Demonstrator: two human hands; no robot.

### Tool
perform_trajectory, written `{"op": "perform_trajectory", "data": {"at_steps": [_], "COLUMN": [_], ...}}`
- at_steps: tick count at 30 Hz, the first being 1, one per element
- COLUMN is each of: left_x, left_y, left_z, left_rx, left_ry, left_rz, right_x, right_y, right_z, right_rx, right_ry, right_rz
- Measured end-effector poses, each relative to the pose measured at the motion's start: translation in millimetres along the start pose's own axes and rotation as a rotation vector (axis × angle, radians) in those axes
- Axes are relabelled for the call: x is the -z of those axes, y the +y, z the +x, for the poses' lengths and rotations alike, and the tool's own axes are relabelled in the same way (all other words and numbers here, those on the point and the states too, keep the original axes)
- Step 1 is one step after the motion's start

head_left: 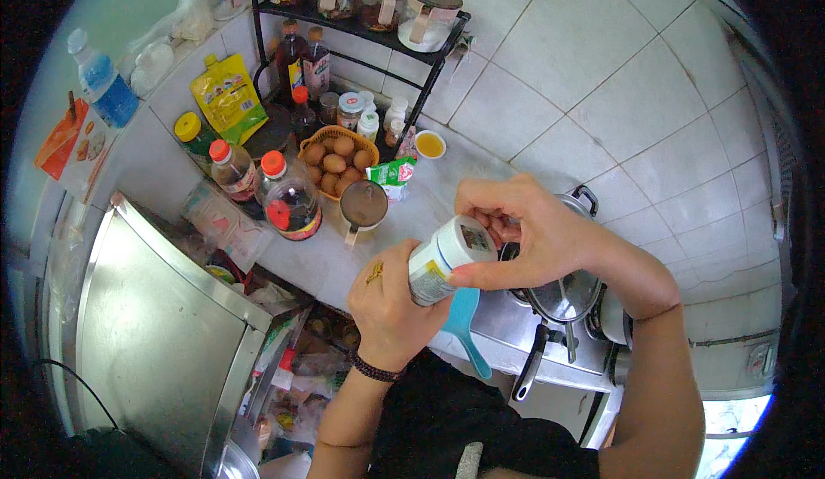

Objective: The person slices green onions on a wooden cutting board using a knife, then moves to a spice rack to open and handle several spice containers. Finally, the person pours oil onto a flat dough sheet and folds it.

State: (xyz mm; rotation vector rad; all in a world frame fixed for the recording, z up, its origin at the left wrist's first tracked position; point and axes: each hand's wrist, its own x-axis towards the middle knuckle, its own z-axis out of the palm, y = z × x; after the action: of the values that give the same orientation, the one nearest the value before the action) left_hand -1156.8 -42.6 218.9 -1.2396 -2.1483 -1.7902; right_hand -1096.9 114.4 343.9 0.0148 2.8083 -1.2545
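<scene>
My left hand (390, 311) wraps around the body of a white plastic jar (430, 276), which has a printed label and is tilted. At its white screw cap (463, 244), the thumb and fingers of my right hand (532, 234) grip the rim. The cap sits on the jar and bears a dark printed patch. Under the jar, partly hidden by my left hand, lies a turquoise plastic scoop or spatula (469, 331). A lidded pan (564, 298) with a black handle is on the stove beneath my right forearm.
An orange basket of eggs (335, 160), a lidded jar (363, 205), a green-and-white packet (392, 176) and a small bowl of yellow liquid (430, 144) stand on the counter (309, 266). Sauce bottles (287, 199) are at left. Behind is a black rack (367, 25) holding jars. A steel cabinet door (161, 343) stands left.
</scene>
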Motion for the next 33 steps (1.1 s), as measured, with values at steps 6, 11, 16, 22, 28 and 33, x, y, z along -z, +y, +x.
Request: {"op": "perform_trajectory", "data": {"at_steps": [6, 11, 16, 22, 28, 33], "left_x": [-1.1, -3.4, -0.7, -6.3, -5.2, -9.2], "left_y": [-0.8, -7.4, -7.9, -13.3, -15.7, -15.1], "left_z": [-3.1, -4.6, -6.5, -10.2, -15.5, -17.6], "left_rx": [0.14, 0.223, 0.166, 0.121, 0.154, 0.208], "left_ry": [-0.172, -0.394, -0.305, -0.338, -0.385, -0.404], "left_rz": [-0.373, -0.507, -0.225, -0.281, -0.205, -0.355], "right_x": [3.5, 13.9, 11.2, -2.8, 8.0, -9.1], "right_y": [-4.0, 16.2, -23.4, 6.8, -24.3, 11.7], "right_z": [-2.2, -8.3, -1.2, -21.7, 2.7, -27.6], "right_rx": [0.181, 0.375, -0.496, 0.158, -0.552, 0.169], "right_ry": [-0.07, -0.181, -0.477, -0.135, -0.659, -0.104], "right_rz": [-0.105, -0.165, -0.368, -0.236, -0.356, -0.227]}}
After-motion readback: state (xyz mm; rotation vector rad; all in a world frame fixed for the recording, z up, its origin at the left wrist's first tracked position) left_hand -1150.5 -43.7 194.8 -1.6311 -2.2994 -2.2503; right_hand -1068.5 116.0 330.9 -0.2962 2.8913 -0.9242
